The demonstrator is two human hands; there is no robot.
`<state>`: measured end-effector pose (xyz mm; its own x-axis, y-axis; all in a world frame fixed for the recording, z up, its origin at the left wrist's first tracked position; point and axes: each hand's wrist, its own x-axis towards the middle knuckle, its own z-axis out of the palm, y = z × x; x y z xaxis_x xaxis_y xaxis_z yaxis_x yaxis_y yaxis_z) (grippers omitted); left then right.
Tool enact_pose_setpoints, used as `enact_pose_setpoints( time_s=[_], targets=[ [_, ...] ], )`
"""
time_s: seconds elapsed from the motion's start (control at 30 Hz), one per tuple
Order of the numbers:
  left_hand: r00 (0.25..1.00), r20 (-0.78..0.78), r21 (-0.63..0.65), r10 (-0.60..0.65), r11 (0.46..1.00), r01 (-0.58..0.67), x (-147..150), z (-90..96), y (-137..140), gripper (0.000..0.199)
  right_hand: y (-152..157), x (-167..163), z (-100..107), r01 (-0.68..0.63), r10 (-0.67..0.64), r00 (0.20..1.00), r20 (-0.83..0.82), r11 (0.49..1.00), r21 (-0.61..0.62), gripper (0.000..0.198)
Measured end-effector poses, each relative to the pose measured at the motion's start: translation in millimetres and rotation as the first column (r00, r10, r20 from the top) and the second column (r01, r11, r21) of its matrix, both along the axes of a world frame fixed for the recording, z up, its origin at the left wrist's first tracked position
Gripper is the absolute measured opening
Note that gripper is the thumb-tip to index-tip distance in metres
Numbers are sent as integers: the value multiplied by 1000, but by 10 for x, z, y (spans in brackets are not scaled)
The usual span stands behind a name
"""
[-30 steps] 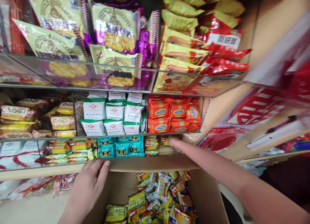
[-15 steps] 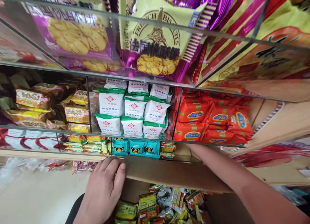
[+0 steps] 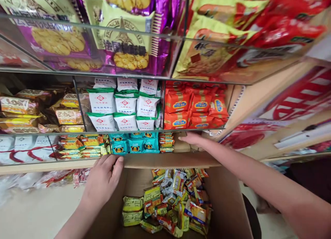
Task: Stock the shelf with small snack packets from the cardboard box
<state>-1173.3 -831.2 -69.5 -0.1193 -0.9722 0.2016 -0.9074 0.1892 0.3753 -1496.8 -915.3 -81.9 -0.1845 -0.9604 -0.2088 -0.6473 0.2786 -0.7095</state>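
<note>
My left hand (image 3: 103, 180) is curled over the left end of the raised flap of an open cardboard box (image 3: 165, 160); its fingertips are partly hidden. Many small snack packets (image 3: 168, 197) in yellow, orange and silver wrappers lie loose inside the box. On the lower shelf, my right hand (image 3: 191, 138) reaches in with fingers stretched to the left. It is just right of a stack of orange-and-yellow packets (image 3: 166, 141), with nothing visible in it. Teal packets (image 3: 134, 146) stand left of that stack.
Above the right hand are red packets (image 3: 201, 106) behind a glass panel, with white-and-green packets (image 3: 125, 103) beside them. Large biscuit bags (image 3: 124, 35) fill the upper shelf. Brown-and-yellow packets (image 3: 68, 116) lie at the left, and a wooden side panel (image 3: 256, 94) stands at the right.
The view has shifted right and shows more of the box's inside. My right hand, hidden behind the shelf edge before, now shows beside the packet stack. My left hand stays on the flap.
</note>
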Motion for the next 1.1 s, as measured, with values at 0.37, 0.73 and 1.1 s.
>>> enact_pose_setpoints(
  time_s=[0.37, 0.73, 1.1],
  targets=[
    [1000, 15, -44, -5, 999, 5, -2, -9, -3, 35, 1836, 206, -242, -290, 270, 950, -155, 949, -121, 16],
    [1000, 23, -188, -20, 982, 24, 13, 62, 42, 33, 1263, 233, -916, 257, -252, 967, 49, 946, -198, 27],
    [555, -781, 487, 286, 835, 256, -1244, -217, 1151, 46, 2115, 621, -86, 225, -144, -69, 987, 962, 156, 37]
  ],
)
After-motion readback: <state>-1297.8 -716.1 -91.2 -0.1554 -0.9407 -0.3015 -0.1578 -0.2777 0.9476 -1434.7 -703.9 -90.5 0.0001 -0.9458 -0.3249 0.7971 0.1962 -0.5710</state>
